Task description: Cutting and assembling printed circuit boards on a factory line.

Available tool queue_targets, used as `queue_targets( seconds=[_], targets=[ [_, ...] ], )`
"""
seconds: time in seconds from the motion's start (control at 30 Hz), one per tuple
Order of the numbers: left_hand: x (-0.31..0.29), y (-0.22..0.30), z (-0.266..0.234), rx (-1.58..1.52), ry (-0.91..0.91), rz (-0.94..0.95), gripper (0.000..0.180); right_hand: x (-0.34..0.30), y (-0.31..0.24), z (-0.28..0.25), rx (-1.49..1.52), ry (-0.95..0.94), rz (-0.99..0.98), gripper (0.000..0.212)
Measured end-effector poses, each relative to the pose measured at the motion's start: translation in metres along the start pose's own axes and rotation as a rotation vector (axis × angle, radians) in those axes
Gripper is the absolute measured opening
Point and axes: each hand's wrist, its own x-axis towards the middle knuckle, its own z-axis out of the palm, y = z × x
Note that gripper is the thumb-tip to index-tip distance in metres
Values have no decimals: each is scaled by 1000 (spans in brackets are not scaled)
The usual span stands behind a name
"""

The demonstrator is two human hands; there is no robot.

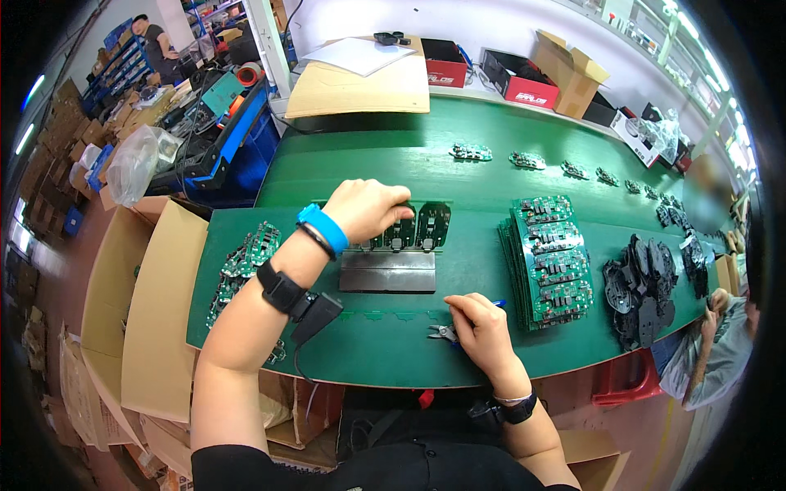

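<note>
My left hand (368,211) is closed on the upper edge of a green circuit board panel (432,227), which stands upright behind a dark metal block (387,272). The fingers hide part of the panel. Near the table's front edge, my right hand (485,329) is wrapped round a pair of small cutters (444,332); their metal jaws point left and a bit of blue handle shows past the fingers. A thin green board strip (393,316) lies in front of the block. Left of it, loose circuit boards (255,255) are heaped, partly behind my left forearm.
A tall stack of board panels (561,266) stands right of my right hand, with black plastic parts (639,286) beyond it. Small boards (472,152) line the far green belt. Cardboard boxes (164,303) flank the table's left edge. Another person (712,352) sits at the right.
</note>
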Motion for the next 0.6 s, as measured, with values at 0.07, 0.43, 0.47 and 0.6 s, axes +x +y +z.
queue_targets(
  seconds=[0.07, 0.43, 0.47, 0.6],
  targets=[
    [16, -15, 4, -60, -30, 9, 31, 0, -1, -1, -8, -16, -18, 14],
    [32, -33, -20, -480, -236, 96, 39, 30, 13, 7, -261, 36, 73, 28],
    [20, -36, -25, -481, -159, 64, 41, 40, 16, 17, -294, -43, 158, 32],
    [-9, -38, -35, -640, 22, -65, 37, 69, 24, 39, -395, -114, 121, 11]
  ],
)
